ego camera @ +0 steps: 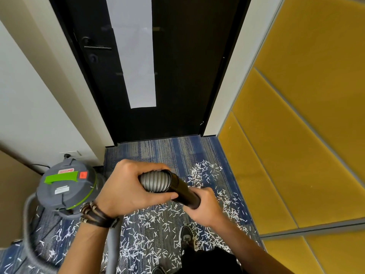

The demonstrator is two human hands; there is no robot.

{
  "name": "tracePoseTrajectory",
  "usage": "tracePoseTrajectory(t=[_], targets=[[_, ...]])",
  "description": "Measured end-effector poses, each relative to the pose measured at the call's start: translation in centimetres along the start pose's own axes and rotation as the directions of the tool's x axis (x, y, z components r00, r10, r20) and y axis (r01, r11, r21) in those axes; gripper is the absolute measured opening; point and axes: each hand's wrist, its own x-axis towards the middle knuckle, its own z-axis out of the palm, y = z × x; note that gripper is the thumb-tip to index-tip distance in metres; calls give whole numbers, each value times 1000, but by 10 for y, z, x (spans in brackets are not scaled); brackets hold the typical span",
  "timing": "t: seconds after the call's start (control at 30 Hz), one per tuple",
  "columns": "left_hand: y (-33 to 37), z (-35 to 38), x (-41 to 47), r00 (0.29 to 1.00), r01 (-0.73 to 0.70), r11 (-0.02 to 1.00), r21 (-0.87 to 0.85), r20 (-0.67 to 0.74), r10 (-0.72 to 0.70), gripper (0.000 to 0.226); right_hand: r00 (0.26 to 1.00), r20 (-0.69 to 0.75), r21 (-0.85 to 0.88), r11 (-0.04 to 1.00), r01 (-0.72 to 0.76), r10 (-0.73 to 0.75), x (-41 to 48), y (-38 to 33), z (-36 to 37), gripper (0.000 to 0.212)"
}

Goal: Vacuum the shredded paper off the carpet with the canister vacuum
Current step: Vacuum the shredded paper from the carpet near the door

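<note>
while my left hand (126, 186) grips the ribbed hose end (155, 180) and my right hand (205, 206) wraps the black wand tube (185, 192), shredded paper (150, 234) lies thick on the carpet (158, 149) around my shoe (186, 237), canister vacuum (66, 186) left; a loose hose-tube joint would likely leak suction.

blue-grey striped carpet (158, 149), yellow wall panels (306, 115)

A black door (187, 76) with a pale vertical pane (136, 56) fills the top centre. White walls (23, 95) flank it. Yellow panels (306, 95) cover the right. Striped blue-grey carpet (158, 149) lies below.
</note>
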Motion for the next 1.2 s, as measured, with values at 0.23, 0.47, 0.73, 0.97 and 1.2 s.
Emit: tracePoseTrajectory(t=[0.23, 0.47, 0.73, 0.97, 1.2], targets=[[-6, 0, -7, 1000, 14, 1000, -15, -22, -14, 47, 998, 12, -43, 997, 57, -56, 4, -3, -10, 9], [-16, 18, -3, 999, 40, 999, 21, 33, -41, 49, 999, 34, -71, 997, 15, -13, 10, 17, -10, 21], [-6, 23, 9, 1000, -13, 1000, 17, 4, 13, 47, 999, -30, -61, 998, 13, -15, 9, 25, -17, 18], [-9, 39, 26, 997, -18, 995, 96, 77, 10, 49, 998, -44, -16, 999, -39, 38, 15, 42, -23, 11], [-5, 46, 36, 995, -71, 995, 65, 67, 67, 49, 994, -97, -14, 998, -56, 54, 8, 50, -29, 15]])
